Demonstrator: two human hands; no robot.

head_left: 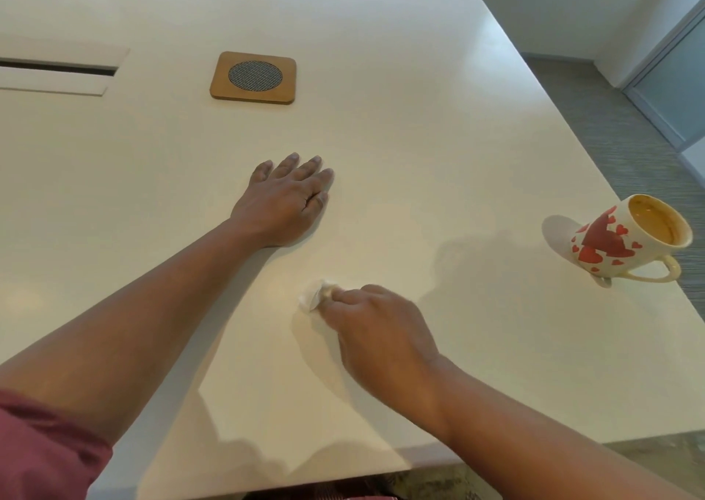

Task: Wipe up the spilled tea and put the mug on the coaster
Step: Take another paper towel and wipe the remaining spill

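Observation:
A cream mug (625, 242) with red hearts stands near the table's right edge, tea stains inside and its handle toward me. A square wooden coaster (253, 77) with a grey mesh disc lies at the far middle of the white table (438, 125). My right hand (375, 331) pinches a small crumpled white tissue (314, 295) and presses it on the tabletop near the front middle. A faint wet sheen lies under and just left of that hand. My left hand (284, 198) rests flat on the table, fingers straight, between the tissue and the coaster.
A long cable slot (57, 68) with a raised flap is set into the table at the far left. The table's right edge runs just past the mug, with grey floor (618, 125) and a glass door beyond. The front edge is close to my body.

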